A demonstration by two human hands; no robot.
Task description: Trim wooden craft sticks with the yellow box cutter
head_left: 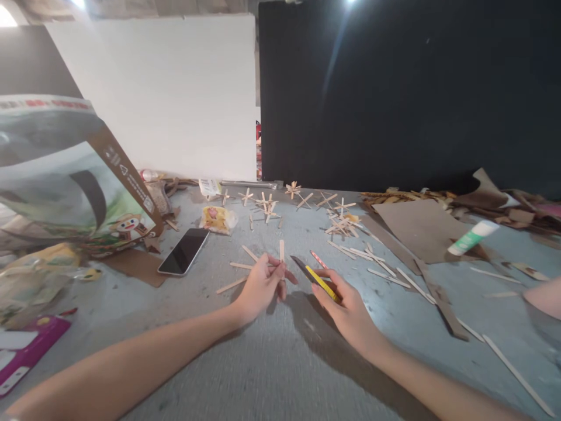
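My left hand (262, 282) pinches a short wooden craft stick (281, 250), which points upward from the fingertips. In my right hand (344, 301) lies a yellow utility knife (322, 283), its dark blade (299, 264) out and aimed toward the left hand's stick. Blade and stick are apart. A red and white pen-like stick (319, 259) shows just beyond the knife; I cannot tell whether the right hand touches it. Beside and partly behind my left hand, several loose craft sticks (231, 285) fan out on the grey table (210, 362).
Crossed-stick pieces (265, 203) stand at the back. Loose sticks (385, 276), cardboard (416, 228) and a glue stick (473, 237) lie right, near another person's arm (546, 297). Left are a phone (184, 251), a snack packet (217, 219), a large bag (65, 187) and a purple device (35, 351).
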